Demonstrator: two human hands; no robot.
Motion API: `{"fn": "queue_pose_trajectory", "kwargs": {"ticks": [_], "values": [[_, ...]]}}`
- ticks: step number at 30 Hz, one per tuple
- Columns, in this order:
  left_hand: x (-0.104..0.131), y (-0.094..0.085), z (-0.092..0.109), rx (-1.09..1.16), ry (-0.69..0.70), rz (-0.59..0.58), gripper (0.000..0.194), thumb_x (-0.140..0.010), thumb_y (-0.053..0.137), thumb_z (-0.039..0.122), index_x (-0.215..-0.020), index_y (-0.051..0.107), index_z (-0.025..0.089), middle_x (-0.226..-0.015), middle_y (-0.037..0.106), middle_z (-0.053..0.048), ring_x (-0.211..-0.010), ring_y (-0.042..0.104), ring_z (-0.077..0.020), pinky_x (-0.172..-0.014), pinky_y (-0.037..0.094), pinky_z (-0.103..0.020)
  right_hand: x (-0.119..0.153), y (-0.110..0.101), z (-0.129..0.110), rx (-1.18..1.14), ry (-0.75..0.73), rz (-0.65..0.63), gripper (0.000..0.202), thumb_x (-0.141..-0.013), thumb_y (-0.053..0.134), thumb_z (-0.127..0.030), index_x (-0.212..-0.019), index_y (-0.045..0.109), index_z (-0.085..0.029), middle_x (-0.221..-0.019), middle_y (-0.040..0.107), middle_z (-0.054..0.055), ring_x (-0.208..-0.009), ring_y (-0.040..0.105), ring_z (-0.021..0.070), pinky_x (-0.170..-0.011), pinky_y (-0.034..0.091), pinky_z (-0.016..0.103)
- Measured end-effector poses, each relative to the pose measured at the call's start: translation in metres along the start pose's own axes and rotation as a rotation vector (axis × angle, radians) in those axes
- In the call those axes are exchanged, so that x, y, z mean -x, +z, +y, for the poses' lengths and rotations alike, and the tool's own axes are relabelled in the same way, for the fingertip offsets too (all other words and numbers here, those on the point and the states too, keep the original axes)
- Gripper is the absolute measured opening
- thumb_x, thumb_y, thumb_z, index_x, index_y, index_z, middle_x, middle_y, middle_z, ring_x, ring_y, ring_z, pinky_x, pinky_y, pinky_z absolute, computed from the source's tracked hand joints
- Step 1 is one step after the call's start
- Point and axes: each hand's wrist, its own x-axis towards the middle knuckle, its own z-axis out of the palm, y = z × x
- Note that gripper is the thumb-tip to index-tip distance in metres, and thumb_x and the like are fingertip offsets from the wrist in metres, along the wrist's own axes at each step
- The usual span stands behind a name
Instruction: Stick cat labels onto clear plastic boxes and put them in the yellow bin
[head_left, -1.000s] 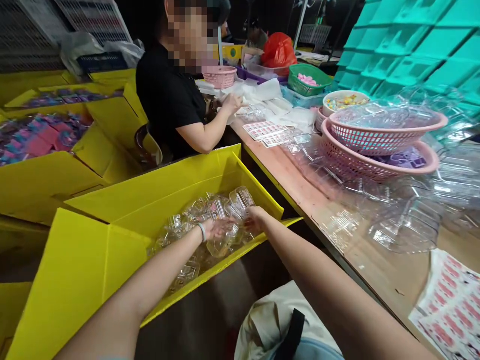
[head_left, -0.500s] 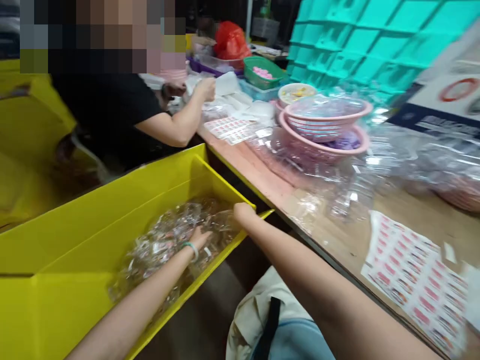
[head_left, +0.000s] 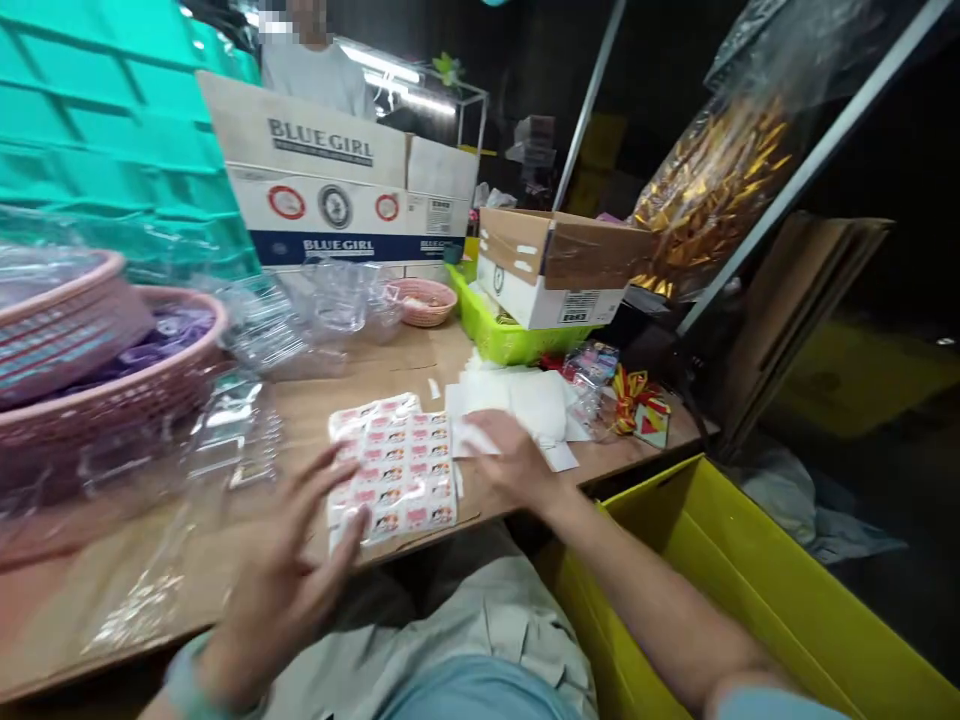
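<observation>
left hand [head_left: 289,580] spread wide, grip empty, at near edge of sticker sheet [head_left: 394,468] on wooden surface [head_left: 322,400]. right hand [head_left: 506,460] flat, open, on white paper stack [head_left: 525,400] beside sheet.

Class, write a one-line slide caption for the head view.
Left hand hovers open by the sticker sheet; right hand rests on white paper.

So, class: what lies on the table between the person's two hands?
In the head view, a sticker sheet lies between the left hand and the right hand, on the table.
</observation>
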Motion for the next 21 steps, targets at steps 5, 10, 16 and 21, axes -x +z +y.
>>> {"fn": "queue_pose_trajectory", "kwargs": {"ticks": [5, 10, 16, 21], "values": [[-0.100, 0.172, 0.081, 0.247, 0.160, -0.366, 0.047, -0.082, 0.057, 0.038, -0.126, 0.050, 0.023, -0.141, 0.043, -0.015, -0.131, 0.042, -0.0297, -0.107, 0.037, -0.048, 0.013, -0.122, 0.178, 0.362, 0.580, 0.305, 0.051, -0.080, 0.058, -0.029, -0.126, 0.048, -0.011, -0.125, 0.051, 0.021, -0.122, 0.046, 0.0304, -0.105, 0.034, 0.047], [-0.155, 0.317, 0.131, -0.020, 0.256, -0.624, 0.101, -0.053, 0.081, 0.044, -0.140, 0.035, 0.018, -0.150, 0.025, -0.022, -0.138, 0.020, -0.0441, -0.109, 0.020, -0.063, -0.013, -0.150, 0.251, 0.531, 0.665, -0.139, 0.097, -0.066, 0.074, -0.038, -0.147, 0.021, -0.022, -0.152, 0.017, 0.017, -0.137, 0.025, 0.0347, -0.106, 0.030, 0.045], [-0.160, 0.359, 0.131, 0.065, 0.117, -0.602, 0.096, -0.055, 0.077, 0.036, -0.139, 0.036, 0.011, -0.137, 0.035, -0.025, -0.126, 0.035, -0.0423, -0.106, 0.030, -0.055, -0.050, -0.123, 0.275, 0.555, 0.644, -0.316, 0.069, -0.071, 0.062, -0.012, -0.137, 0.041, -0.021, -0.133, 0.045, 0.015, -0.117, 0.049, 0.0298, -0.091, 0.041, 0.037], [-0.149, 0.284, 0.114, 0.644, -0.286, -0.485, 0.086, -0.065, 0.073, 0.041, -0.139, 0.032, 0.023, -0.138, 0.036, -0.015, -0.120, 0.046, -0.0297, -0.103, 0.038, -0.045, -0.040, -0.136, 0.266, 0.569, 0.580, -0.217, 0.055, -0.077, 0.046, -0.006, -0.131, 0.047, -0.020, -0.125, 0.048, 0.013, -0.104, 0.057, 0.0248, -0.085, 0.045, 0.033]]}}
